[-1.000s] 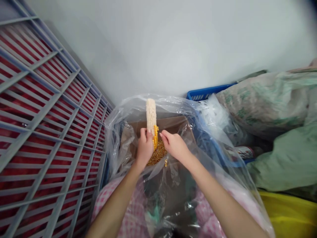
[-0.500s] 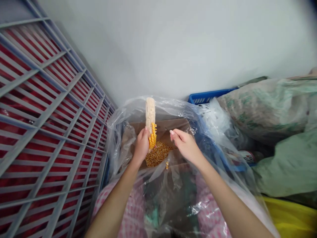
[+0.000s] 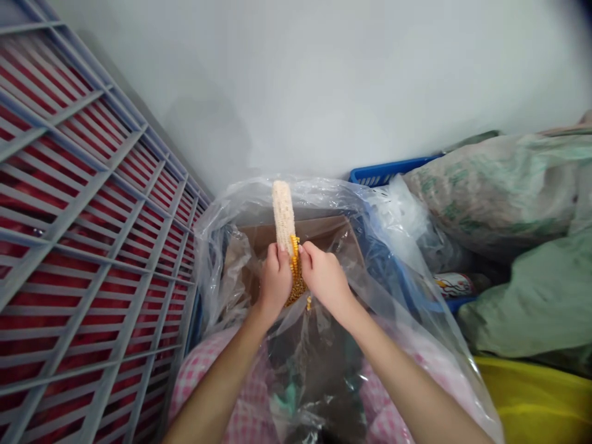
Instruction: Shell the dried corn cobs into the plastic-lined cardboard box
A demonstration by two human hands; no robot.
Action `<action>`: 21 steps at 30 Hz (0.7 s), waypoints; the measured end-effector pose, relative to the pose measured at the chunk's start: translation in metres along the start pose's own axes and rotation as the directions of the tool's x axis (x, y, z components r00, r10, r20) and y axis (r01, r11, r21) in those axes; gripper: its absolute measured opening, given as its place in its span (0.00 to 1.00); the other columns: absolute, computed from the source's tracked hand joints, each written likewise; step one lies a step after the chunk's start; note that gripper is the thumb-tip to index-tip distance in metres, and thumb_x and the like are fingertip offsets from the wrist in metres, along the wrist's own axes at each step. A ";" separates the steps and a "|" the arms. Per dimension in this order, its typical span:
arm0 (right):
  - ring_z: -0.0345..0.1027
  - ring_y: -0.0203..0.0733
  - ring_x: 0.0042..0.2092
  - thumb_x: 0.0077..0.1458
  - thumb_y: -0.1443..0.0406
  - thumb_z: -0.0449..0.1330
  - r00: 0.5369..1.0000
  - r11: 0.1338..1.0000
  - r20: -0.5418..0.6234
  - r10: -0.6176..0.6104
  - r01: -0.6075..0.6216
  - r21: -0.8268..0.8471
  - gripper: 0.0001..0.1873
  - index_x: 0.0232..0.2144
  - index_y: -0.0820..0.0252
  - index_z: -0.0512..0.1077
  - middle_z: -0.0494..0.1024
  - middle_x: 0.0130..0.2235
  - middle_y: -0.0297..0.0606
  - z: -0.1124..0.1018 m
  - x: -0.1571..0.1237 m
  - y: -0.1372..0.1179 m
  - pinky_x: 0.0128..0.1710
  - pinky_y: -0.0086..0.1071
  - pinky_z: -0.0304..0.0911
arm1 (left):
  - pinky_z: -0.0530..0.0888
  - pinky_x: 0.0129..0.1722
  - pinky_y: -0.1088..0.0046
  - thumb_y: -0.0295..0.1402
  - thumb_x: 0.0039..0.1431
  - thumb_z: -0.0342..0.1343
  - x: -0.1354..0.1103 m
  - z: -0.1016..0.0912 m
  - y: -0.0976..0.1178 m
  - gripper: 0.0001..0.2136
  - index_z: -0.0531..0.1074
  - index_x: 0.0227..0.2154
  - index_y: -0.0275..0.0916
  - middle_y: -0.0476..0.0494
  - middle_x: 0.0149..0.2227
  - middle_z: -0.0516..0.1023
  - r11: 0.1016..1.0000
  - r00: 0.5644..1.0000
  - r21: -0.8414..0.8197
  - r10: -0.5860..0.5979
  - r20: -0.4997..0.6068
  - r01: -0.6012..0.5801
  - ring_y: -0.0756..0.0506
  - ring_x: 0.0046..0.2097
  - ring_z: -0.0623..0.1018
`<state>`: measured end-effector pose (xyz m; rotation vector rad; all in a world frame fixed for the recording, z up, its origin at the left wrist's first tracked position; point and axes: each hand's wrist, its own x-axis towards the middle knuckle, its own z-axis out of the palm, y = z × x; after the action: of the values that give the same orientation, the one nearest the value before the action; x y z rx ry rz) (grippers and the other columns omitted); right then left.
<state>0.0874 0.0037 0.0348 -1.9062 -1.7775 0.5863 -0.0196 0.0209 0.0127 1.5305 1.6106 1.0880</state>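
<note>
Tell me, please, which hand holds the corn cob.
The left hand, gripping the corn cob low down; the right hand is beside its yellow kernels.

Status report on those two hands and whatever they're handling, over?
Left bare hand gripping long, pale, mostly stripped corn cob. Right bare hand beside its yellow kernels, contact unclear. Nothing seen blocking either hand.

Cream on the corn cob (image 3: pixel 283 213), yellow on its kernels (image 3: pixel 294 256); left of the cob, grey bars over red in the crate (image 3: pixel 108 262); right of it, blue on the basket (image 3: pixel 391 171); below it, pink-and-white checks on the cloth (image 3: pixel 192 370).
</note>
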 end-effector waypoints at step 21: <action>0.55 0.33 0.22 0.58 0.54 0.41 0.987 0.852 -0.155 0.039 0.048 0.522 0.19 0.23 0.57 0.62 0.60 0.19 0.28 0.001 0.032 0.034 0.25 0.26 0.49 | 0.62 0.12 0.79 0.43 0.57 0.40 0.018 -0.015 0.007 0.17 0.66 0.36 0.34 0.51 0.19 0.66 0.772 0.814 -0.369 -0.310 0.492 0.517 0.52 0.16 0.67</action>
<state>0.1162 0.0334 0.0139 -1.5169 -1.3393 0.7973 -0.0318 0.0362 0.0268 0.9057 1.1828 0.7719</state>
